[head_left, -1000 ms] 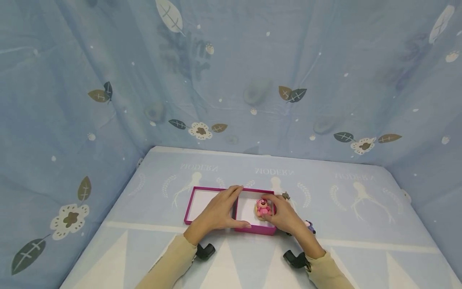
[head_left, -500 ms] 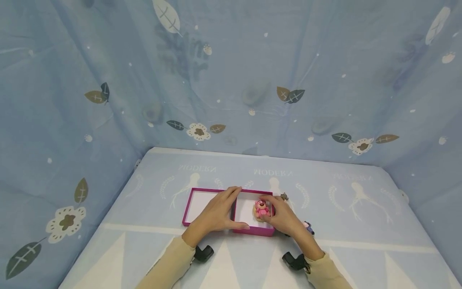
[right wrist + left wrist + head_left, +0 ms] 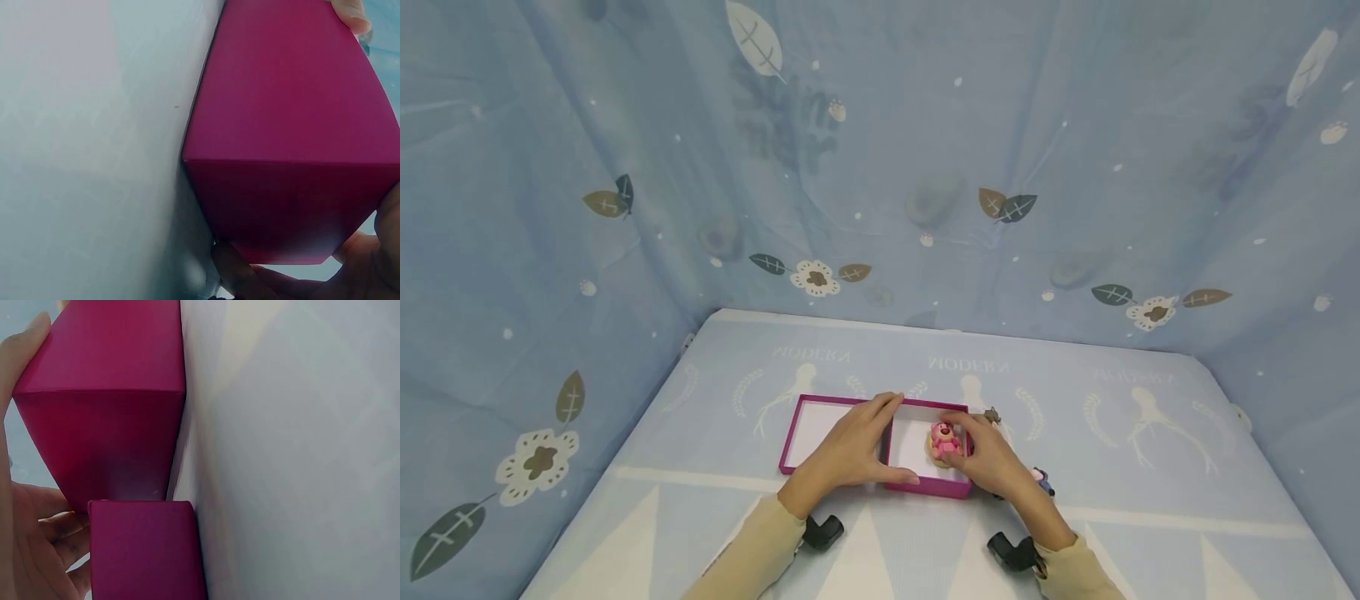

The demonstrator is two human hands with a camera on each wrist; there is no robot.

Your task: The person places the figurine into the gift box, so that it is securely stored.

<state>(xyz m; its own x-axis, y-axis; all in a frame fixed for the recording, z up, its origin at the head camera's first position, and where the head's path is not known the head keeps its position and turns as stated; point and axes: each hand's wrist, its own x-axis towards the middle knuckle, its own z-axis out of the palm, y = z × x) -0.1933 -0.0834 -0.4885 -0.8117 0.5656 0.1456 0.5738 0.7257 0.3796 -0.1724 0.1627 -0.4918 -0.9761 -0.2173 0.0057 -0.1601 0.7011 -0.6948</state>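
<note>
Currently, pink bear (image 3: 945, 442): inside the magenta box (image 3: 928, 487), close to its right wall, face turned up toward me.
Magenta box: white inside, resting on the pale blue table (image 3: 1150, 492); a magenta tray (image 3: 823, 429) lies just to its left (my hand covers part of the seam, so I cannot tell whether they touch).
Risk to the bear: it could tip or snag on the right wall, I judge, if my fingertips sit unevenly on its rounded body.
Risk to the box: it could slide or tilt if my left hand slackens while the right one pushes against the wall.
Risk to the right: a small grey figure (image 3: 992, 414) and a blue-and-white figure (image 3: 1042, 480) lie near my right wrist; a careless sweep could knock them.
Left hand (image 3: 852, 450): spans the box's left end, thumb along the front edge, fingers reaching to the far side, clamping it.
Right hand (image 3: 991, 457): arched over the right wall, thumb and forefinger bent around the bear, seemingly pinching it.
Both hands: apart from each other, the bear between them.
</note>
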